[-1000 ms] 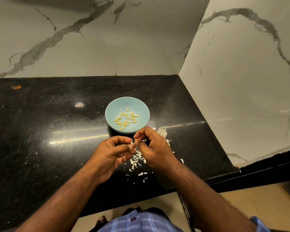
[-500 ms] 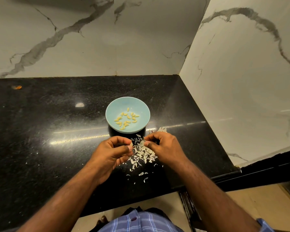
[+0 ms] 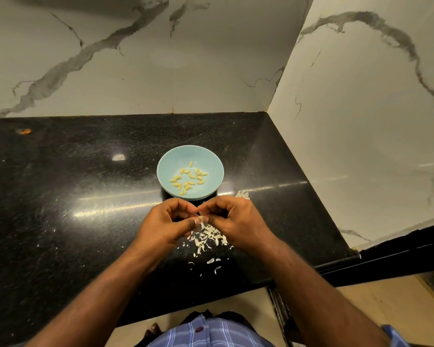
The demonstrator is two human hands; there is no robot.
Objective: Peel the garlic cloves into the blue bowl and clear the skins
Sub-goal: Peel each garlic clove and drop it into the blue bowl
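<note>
Head view shows my left hand (image 3: 164, 225) and right hand (image 3: 232, 221) meeting just in front of the blue bowl (image 3: 212, 160), above the heap of skins (image 3: 209, 236) on the black worktop (image 3: 73, 196). The fingers of both hands are curled in, tips pinched together on one small garlic clove (image 3: 200, 219); only a pale sliver of it shows between my thumbs, so I cannot tell how much skin is left on it.

I judge I'm mid-peel on this clove. To do it well, I want my left thumb and forefinger to hold the clove steady while my right nails catch a loose edge of skin and pull it away along the length, not across, so it comes off in one piece. I should work over the heap so scraps land there and not in the bowl, where the peeled cloves (image 3: 188, 179) lie loosely spread. Once bare, the clove needs only a short reach forward to drop in. A second little clump of skins (image 3: 242, 194) sits beside the bowl's right edge; that must be gathered too at the end.
</note>
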